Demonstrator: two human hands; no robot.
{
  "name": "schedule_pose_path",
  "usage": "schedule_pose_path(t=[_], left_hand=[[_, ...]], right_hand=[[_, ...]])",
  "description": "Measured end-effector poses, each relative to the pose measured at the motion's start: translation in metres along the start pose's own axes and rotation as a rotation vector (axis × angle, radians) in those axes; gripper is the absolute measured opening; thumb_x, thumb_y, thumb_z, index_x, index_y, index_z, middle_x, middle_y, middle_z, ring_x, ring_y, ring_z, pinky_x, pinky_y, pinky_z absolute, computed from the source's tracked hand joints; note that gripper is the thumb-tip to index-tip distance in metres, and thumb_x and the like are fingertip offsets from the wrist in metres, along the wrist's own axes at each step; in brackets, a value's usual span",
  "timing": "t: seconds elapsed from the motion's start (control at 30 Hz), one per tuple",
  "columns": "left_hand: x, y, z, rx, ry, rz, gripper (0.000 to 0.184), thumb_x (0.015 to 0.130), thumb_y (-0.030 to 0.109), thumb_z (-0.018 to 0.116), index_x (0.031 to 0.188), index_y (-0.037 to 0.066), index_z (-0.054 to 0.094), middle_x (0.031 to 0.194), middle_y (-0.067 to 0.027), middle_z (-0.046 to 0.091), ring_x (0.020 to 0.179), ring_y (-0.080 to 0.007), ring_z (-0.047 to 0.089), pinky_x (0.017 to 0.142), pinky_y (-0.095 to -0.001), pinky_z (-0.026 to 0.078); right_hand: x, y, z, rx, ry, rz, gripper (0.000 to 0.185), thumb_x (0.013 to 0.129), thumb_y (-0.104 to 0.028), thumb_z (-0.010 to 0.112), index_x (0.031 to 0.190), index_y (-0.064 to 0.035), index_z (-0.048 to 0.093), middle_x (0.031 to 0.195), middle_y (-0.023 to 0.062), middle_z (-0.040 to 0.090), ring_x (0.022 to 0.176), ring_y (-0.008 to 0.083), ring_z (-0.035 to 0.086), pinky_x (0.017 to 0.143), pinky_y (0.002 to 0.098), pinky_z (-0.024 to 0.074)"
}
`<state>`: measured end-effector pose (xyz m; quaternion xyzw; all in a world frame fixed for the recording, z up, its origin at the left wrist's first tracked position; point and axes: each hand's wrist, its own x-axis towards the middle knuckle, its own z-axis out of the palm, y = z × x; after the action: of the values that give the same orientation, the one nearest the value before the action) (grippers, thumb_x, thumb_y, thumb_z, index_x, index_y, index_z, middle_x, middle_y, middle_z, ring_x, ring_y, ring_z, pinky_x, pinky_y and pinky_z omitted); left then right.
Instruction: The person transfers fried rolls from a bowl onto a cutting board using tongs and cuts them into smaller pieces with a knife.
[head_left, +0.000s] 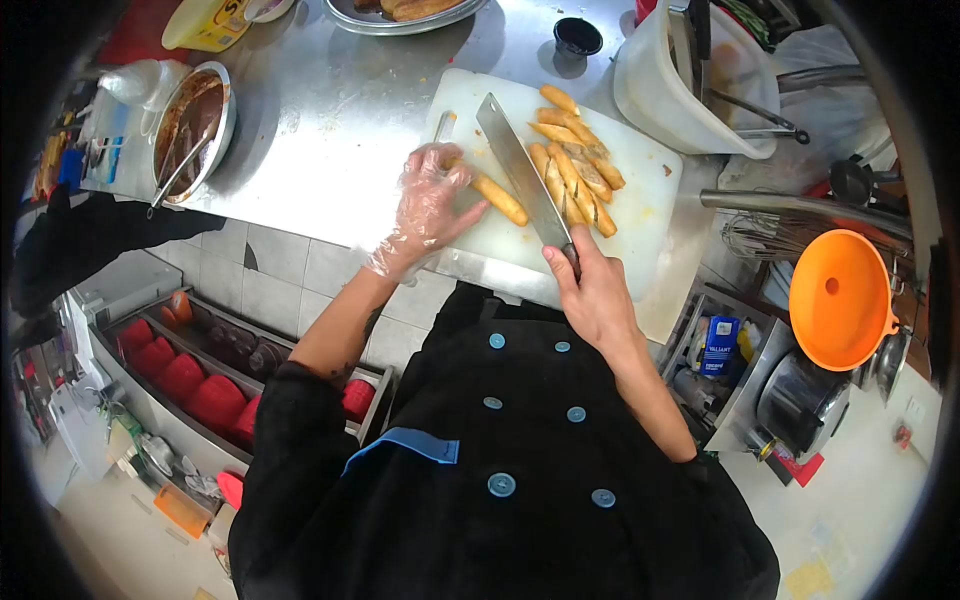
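Note:
On the white cutting board [640,255] lies a golden fried roll [497,198], with my left hand [432,205] in a clear plastic glove closed over its upper end. My bare right hand [595,290] is wrapped round the dark handle of a cleaver [522,165]. The blade points away from me and leans to the left, between the roll and a group of cut roll pieces [575,165]. Several of those pieces lie side by side on the right part of the board.
A metal bowl of dark sauce [197,130] with a spoon stands at the left. Beyond the board are a metal tray [405,22] and a small black cup [577,38]. A white tub [690,85] with utensils sits at the right, near an orange colander [843,300].

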<state>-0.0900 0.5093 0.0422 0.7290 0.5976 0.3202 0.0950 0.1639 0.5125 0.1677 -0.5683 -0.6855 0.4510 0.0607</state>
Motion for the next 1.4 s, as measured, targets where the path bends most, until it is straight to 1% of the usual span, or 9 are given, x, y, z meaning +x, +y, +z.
schedule_pose_path(t=[0.23, 0.63, 0.87, 0.97, 1.03, 1.17, 1.2, 1.3, 1.4], left_hand=[[-0.003, 0.008, 0.010, 0.046, 0.086, -0.101, 0.042, 0.069, 0.025, 0.089, 0.106, 0.015, 0.071, 0.124, -0.0145, 0.057, 0.119, -0.0400, 0.048, 0.100, -0.0544, 0.045], [-0.005, 0.011, 0.011, 0.082, 0.042, -0.141, 0.042, 0.067, 0.025, 0.088, 0.105, 0.017, 0.072, 0.124, -0.0141, 0.057, 0.119, -0.0396, 0.048, 0.100, -0.0545, 0.044], [-0.004, 0.003, 0.013, -0.024, -0.010, -0.073, 0.044, 0.068, 0.021, 0.086, 0.109, 0.015, 0.072, 0.122, -0.0143, 0.055, 0.119, -0.0385, 0.050, 0.104, -0.0543, 0.041], [0.001, 0.004, 0.010, -0.011, -0.030, -0.088, 0.044, 0.067, 0.020, 0.086, 0.109, 0.014, 0.073, 0.121, -0.0147, 0.055, 0.118, -0.0383, 0.050, 0.104, -0.0539, 0.042], [0.002, 0.008, 0.009, -0.001, -0.018, -0.088, 0.042, 0.068, 0.021, 0.085, 0.108, 0.016, 0.073, 0.118, -0.0142, 0.057, 0.118, -0.0422, 0.051, 0.100, -0.0538, 0.047], [0.003, 0.006, 0.006, -0.015, -0.026, -0.105, 0.042, 0.068, 0.021, 0.085, 0.108, 0.015, 0.073, 0.117, -0.0145, 0.058, 0.117, -0.0415, 0.053, 0.100, -0.0523, 0.048], [0.002, 0.004, 0.011, -0.009, -0.016, -0.102, 0.042, 0.069, 0.019, 0.085, 0.109, 0.015, 0.073, 0.119, -0.0152, 0.057, 0.117, -0.0404, 0.051, 0.101, -0.0531, 0.046], [0.001, 0.006, 0.016, 0.015, -0.011, -0.109, 0.041, 0.068, 0.022, 0.086, 0.107, 0.013, 0.074, 0.119, -0.0153, 0.060, 0.118, -0.0411, 0.053, 0.101, -0.0510, 0.048], [-0.003, 0.003, 0.019, 0.012, 0.029, -0.089, 0.057, 0.068, 0.023, 0.086, 0.121, 0.012, 0.067, 0.131, -0.0191, 0.054, 0.124, -0.0430, 0.049, 0.102, -0.0545, 0.046]], right_hand=[[-0.009, 0.004, 0.015, 0.007, 0.017, -0.027, 0.027, 0.107, -0.025, 0.060, 0.103, -0.0021, 0.048, 0.075, 0.0266, 0.066, 0.075, 0.0520, 0.066, 0.066, 0.0578, 0.0486], [-0.015, 0.008, 0.031, -0.094, 0.004, 0.000, 0.023, 0.106, -0.023, 0.059, 0.108, -0.0038, 0.047, 0.070, 0.0280, 0.065, 0.072, 0.0530, 0.066, 0.064, 0.0612, 0.0500], [-0.021, 0.014, 0.037, -0.106, 0.006, -0.027, 0.023, 0.105, -0.020, 0.060, 0.110, -0.0028, 0.047, 0.071, 0.0287, 0.066, 0.072, 0.0528, 0.066, 0.063, 0.0611, 0.0505], [-0.020, 0.019, 0.041, -0.112, 0.020, -0.054, 0.023, 0.104, -0.019, 0.061, 0.110, -0.0024, 0.046, 0.073, 0.0291, 0.066, 0.072, 0.0527, 0.066, 0.063, 0.0611, 0.0502], [-0.007, 0.016, 0.051, -0.089, 0.035, -0.059, 0.023, 0.104, -0.019, 0.061, 0.111, -0.0019, 0.047, 0.075, 0.0292, 0.067, 0.073, 0.0524, 0.067, 0.063, 0.0604, 0.0517], [-0.031, 0.032, 0.038, -0.044, -0.004, -0.015, 0.024, 0.104, -0.021, 0.061, 0.110, -0.0017, 0.048, 0.075, 0.0290, 0.067, 0.075, 0.0536, 0.066, 0.065, 0.0616, 0.0505], [-0.025, 0.035, 0.042, -0.031, 0.026, -0.079, 0.025, 0.105, -0.022, 0.060, 0.114, -0.0012, 0.049, 0.079, 0.0303, 0.068, 0.077, 0.0538, 0.067, 0.068, 0.0620, 0.0513], [0.037, -0.003, 0.046, -0.056, -0.013, -0.010, 0.026, 0.105, -0.022, 0.060, 0.117, -0.0020, 0.050, 0.081, 0.0307, 0.069, 0.078, 0.0538, 0.068, 0.071, 0.0624, 0.0532], [0.033, 0.007, 0.051, -0.015, 0.049, -0.053, 0.024, 0.104, -0.022, 0.060, 0.116, -0.0031, 0.049, 0.078, 0.0298, 0.068, 0.076, 0.0546, 0.067, 0.070, 0.0629, 0.0528]])
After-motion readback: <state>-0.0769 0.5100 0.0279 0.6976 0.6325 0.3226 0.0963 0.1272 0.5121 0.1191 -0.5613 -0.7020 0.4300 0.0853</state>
